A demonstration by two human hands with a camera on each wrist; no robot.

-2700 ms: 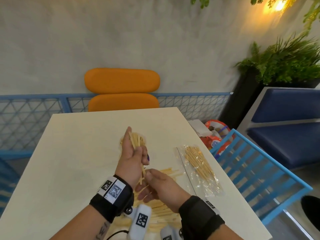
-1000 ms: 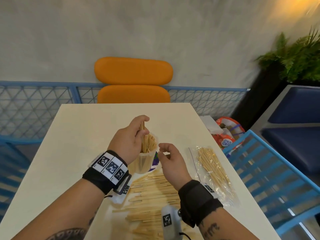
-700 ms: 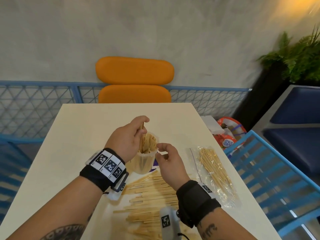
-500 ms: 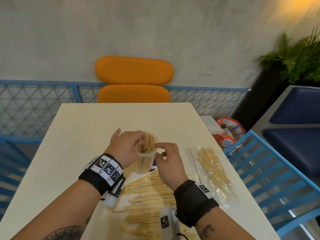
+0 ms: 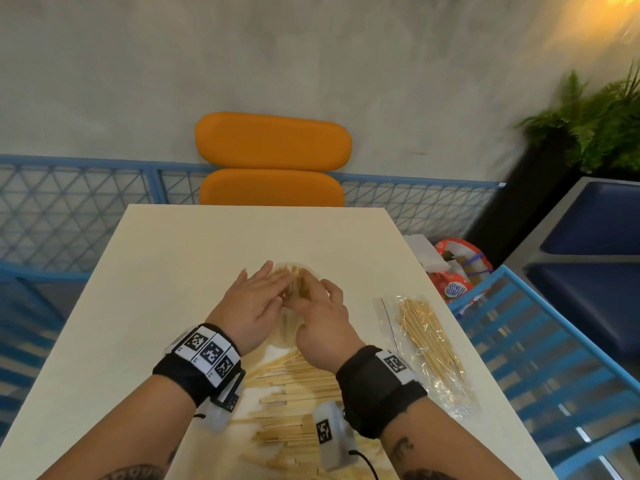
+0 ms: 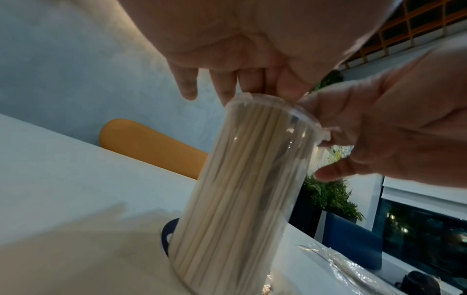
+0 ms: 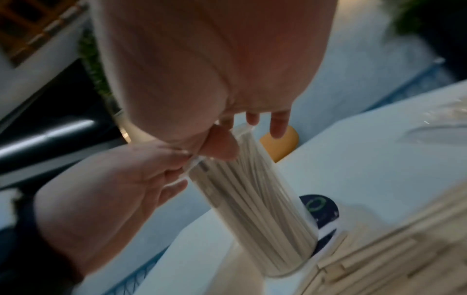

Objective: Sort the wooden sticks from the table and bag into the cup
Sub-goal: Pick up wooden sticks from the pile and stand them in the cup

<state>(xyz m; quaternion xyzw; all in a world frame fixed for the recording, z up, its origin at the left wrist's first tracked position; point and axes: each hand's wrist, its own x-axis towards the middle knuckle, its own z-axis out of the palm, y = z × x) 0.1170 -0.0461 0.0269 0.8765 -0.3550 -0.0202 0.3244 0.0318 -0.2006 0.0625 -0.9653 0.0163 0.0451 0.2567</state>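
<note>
A clear plastic cup [image 5: 285,327] packed with upright wooden sticks [image 5: 298,282] stands mid-table. My left hand [image 5: 256,299] lies over its mouth, straight fingers touching the stick tops. From the other side my right hand [image 5: 322,317] holds the rim, thumb against it and fingers bent over the top. The left wrist view shows the cup [image 6: 247,179] under my left hand [image 6: 227,59], with the right hand [image 6: 391,123] at the rim. Loose sticks [image 5: 298,386] lie in a heap near me. A clear bag [image 5: 426,337] of thin sticks lies to the right.
The cream table [image 5: 173,271] has bare surface left of and beyond the cup. A dark blue round thing [image 7: 318,209] lies at the cup's base. An orange chair [image 5: 273,161] stands at the far edge, a blue slatted chair [image 5: 519,341] and a red bag [image 5: 457,268] to the right.
My left hand lowered its sticks into the cup, let them go and flattened over the top. My right hand came in from beside the cup onto its rim.
</note>
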